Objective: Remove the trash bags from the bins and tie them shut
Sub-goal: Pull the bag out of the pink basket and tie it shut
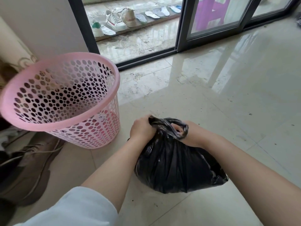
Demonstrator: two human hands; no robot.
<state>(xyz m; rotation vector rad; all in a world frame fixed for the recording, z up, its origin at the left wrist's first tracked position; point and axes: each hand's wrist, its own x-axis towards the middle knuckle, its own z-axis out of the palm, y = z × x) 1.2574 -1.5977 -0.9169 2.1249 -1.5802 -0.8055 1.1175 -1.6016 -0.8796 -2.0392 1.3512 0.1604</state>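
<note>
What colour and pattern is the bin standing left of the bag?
Pink bin, its wall perforated with round holes; the head view shows it.

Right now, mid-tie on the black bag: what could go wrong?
1. Both the left hand and the right hand pull on the thin twisted top of the black trash bag; the film may tear or slip before a knot forms.
2. The bag bulges on the glossy floor, so it could slide or roll.
3. The pink bin stands close on the left; an elbow might tip it.
</note>
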